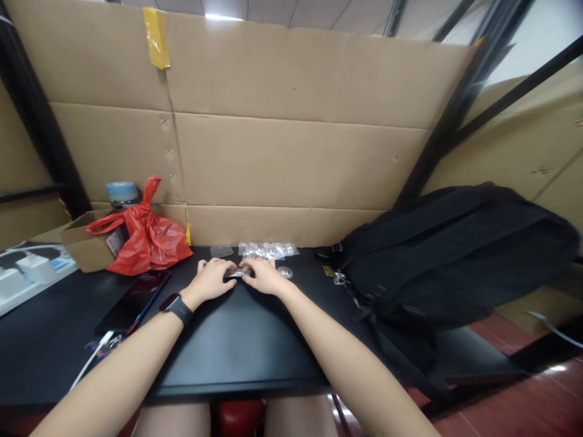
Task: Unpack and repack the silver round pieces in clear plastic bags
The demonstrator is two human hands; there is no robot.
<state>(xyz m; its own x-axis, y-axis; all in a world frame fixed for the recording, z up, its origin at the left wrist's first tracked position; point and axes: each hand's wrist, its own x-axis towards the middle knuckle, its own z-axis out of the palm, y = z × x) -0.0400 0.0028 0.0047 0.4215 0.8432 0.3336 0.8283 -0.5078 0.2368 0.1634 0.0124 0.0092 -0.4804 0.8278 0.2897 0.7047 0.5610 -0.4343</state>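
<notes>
My left hand (pixel 214 279) and my right hand (pixel 263 276) meet at the middle of the black table (pixel 237 346). Between their fingertips they grip a small, flat, dark and shiny piece (pixel 238 273), partly hidden by the fingers; its kind cannot be made out. Just behind the hands lies a row of small clear packets (pixel 268 249) with shiny contents. To the right of my right hand sits a small round clear disc (pixel 285 272). A clear plastic piece (pixel 221 250) rests behind my left hand.
On the left are a phone (pixel 132 300) with a white cable, a red plastic bag (pixel 150 240), a cardboard box (pixel 84 243) and a power strip (pixel 40 273). A black backpack (pixel 455 255) takes up the right side, keys (pixel 339 278) beside it. Cardboard (pixel 282 164) walls the back.
</notes>
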